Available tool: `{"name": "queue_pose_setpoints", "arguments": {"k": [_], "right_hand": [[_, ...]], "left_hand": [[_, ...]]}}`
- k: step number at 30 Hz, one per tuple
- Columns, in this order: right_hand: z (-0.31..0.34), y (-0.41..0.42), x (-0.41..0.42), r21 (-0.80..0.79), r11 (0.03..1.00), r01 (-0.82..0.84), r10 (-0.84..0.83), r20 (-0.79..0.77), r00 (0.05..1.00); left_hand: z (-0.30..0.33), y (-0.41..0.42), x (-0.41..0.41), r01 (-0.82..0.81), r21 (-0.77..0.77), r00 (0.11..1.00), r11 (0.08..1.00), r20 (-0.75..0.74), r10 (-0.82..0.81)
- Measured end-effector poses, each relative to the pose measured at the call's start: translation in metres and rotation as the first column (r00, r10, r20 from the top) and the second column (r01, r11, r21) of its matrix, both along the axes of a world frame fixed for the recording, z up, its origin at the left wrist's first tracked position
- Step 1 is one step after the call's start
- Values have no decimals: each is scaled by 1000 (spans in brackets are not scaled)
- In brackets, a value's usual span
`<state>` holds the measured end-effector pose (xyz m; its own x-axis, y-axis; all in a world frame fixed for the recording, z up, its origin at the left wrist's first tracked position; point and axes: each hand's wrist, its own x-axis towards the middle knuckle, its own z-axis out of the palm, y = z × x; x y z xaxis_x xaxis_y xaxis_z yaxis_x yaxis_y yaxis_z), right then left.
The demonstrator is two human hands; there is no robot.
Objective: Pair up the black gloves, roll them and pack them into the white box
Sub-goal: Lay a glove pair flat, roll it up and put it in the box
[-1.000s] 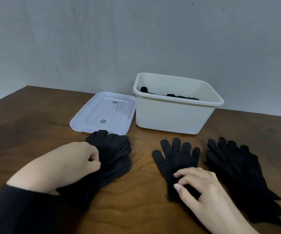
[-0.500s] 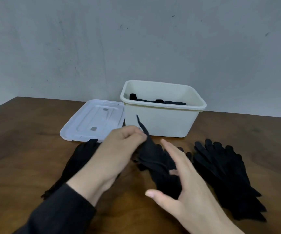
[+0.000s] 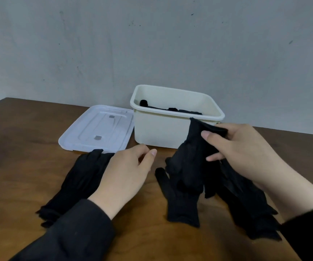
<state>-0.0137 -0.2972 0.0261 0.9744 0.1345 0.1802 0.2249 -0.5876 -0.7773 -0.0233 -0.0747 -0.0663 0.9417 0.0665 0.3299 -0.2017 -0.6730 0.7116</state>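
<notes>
A brown wooden table fills the lower part of the view and runs back to a plain grey wall marked with small dark specks. Toward the rear of the table stands the white box, open at the top, with rolled black gloves lying low inside it against the near wall. Touching the box's left side, a translucent white lid lies flat on the table. In front of the lid a stack of black gloves stretches toward the near edge, fingers pointing at the lid, and the left hand hovers just over its right side with fingers loosely curled and thumb out, gripping nothing. To the right, another heap of black gloves lies under the right forearm. Between the two piles a single black glove rests flat on the table with its fingers toward the box. Directly above it the right hand pinches a lifted glove by its cuff between thumb and fingers, so that it hangs down in front of the box's near wall and its fingers droop onto the flat glove. Dark sleeves cover both forearms.
</notes>
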Motion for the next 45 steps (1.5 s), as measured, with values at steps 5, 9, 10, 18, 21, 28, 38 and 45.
{"name": "queue_pose_setpoints", "arguments": {"k": [5, 9, 10, 18, 21, 28, 38, 45], "right_hand": [[0, 0, 9, 50, 996, 78, -87, 212, 973], [-54, 0, -19, 13, 999, 43, -45, 253, 966], [-76, -2, -28, -27, 1000, 12, -6, 194, 981], [-139, -9, -49, -263, 940, -218, 234, 28, 972], [-137, -10, -51, -310, 916, -254, 272, 16, 962], [-132, -36, -45, -389, 900, -196, 226, 33, 974], [-131, -22, -36, -623, 750, -221, 322, 52, 945], [-130, -11, -36, -574, 807, -135, 245, 119, 962]], "left_hand": [[-9, 2, 5, 10, 86, 998, 996, -68, -4], [-8, 6, 5, 131, 180, 986, 975, -127, -109], [-8, 7, 4, 204, 222, 971, 954, -170, -168], [-17, -4, 0, 462, 546, 882, 699, -365, -298], [-16, -3, -1, 459, 528, 886, 715, -329, -326], [-15, -5, -2, 607, 532, 792, 590, -349, -501], [-22, -1, 1, 642, 531, 766, 553, -414, -492], [-26, -8, -6, 565, 531, 824, 631, -316, -471]]}}
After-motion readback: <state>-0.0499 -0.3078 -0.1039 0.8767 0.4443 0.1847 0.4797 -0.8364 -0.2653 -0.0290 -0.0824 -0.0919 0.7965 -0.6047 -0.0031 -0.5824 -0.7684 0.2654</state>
